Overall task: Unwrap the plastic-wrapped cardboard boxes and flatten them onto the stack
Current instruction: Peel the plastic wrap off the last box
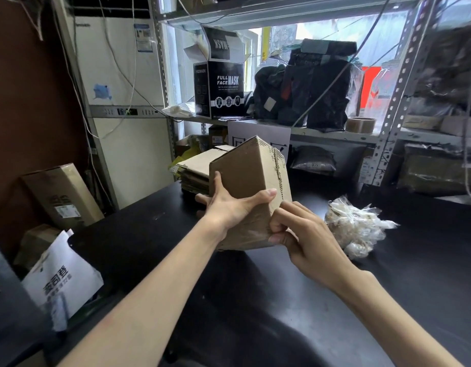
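I hold a brown cardboard box (251, 176) tilted on one corner above the black table (154, 234). My left hand (229, 205) grips its left face, thumb stretched across the front. My right hand (295, 231) pinches the box's lower right edge with curled fingers. Behind the box, at the table's far side, lies a stack of flattened cardboard (194, 168). A crumpled heap of clear plastic wrap (356, 226) rests on the table to the right of my hands. No wrap shows on the held box.
Metal shelving stands behind the table, holding a black mask box (218, 88), dark plastic-wrapped bundles (308, 86) and a tape roll (360, 125). A long carton (62, 197) and a white bag (62, 279) sit at the left, beside the table edge.
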The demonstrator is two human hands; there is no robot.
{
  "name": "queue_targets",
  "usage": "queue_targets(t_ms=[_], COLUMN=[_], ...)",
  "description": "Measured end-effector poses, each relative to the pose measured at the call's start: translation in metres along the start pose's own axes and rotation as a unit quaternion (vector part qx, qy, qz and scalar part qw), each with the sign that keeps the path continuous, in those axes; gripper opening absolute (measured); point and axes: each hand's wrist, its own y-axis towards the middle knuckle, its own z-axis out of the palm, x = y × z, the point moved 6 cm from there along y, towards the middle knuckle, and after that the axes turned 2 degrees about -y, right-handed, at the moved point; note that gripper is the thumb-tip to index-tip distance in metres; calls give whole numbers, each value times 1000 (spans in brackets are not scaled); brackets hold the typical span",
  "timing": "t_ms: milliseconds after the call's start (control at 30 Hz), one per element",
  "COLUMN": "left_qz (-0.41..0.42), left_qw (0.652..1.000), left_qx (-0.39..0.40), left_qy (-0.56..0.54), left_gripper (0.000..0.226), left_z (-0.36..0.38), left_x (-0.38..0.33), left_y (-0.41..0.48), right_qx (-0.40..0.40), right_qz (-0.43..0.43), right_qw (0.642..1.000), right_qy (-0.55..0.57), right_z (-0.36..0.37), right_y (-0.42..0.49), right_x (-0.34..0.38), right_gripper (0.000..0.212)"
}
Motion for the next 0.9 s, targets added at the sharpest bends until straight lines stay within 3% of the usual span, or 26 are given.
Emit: queue_targets(t_ms=[67, 133, 300, 433, 533, 633, 900], left_qz=[-13, -17, -24, -24, -16, -13, -21], left_qw=[1000, 999, 999, 999, 1000, 1000, 999], left_qx=[1, -4, 3, 12, 15, 16, 8], left_qy=[-24, -39, -43, -33, -13, -8, -42], left_gripper=[153, 142, 153, 148, 155, 161, 159], left_z=[-5, -9, -10, -7, 0, 3, -9], left_x=[1, 1, 4, 4, 3, 3, 4], left_y=[0, 0, -3, -6, -6, -5, -5], right_qx=[-63, -120, -187, -178, -171, -163, -120], right_qz=[33, 52, 87, 74, 57, 57, 53], right_qw=[997, 991, 978, 981, 982, 983, 987], right_qy=[16, 7, -17, 10, -51, -56, 90], right_z=[-6, -6, 8, 6, 7, 7, 10], right_y=[-3, -7, -19, -15, -13, -13, -9], right_x=[-2, 1, 5, 13, 19, 16, 9], right_gripper=[18, 20, 36, 46, 21, 13, 13])
